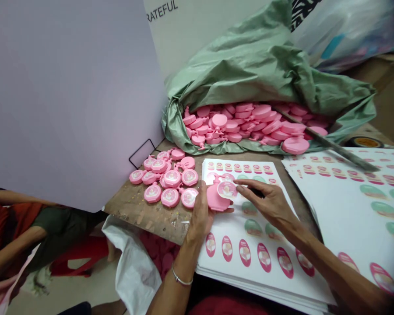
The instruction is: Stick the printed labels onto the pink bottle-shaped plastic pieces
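My left hand (201, 214) is closed around a small pink plastic piece (215, 201) shaped like a flat pump bottle, its plain face up. Between thumb and fingertips, my right hand (267, 199) pinches a round pink-and-white sticker (227, 189), which overlaps the bottle's upper right; whether it sticks there I cannot tell. Under both hands lies a stack of printed sticker sheets (218, 225) with oval and round labels. To the left sits a cluster of pink bottles (172, 178) bearing round stickers on their faces.
A green sack (243, 65) lies open at the back, full of plain pink bottles (233, 127). A stick (335, 148) slants from it over another sheet stack (341, 214). Below the table's edge hangs a white bag (134, 262). Another person's arm (18, 249) is at far left.
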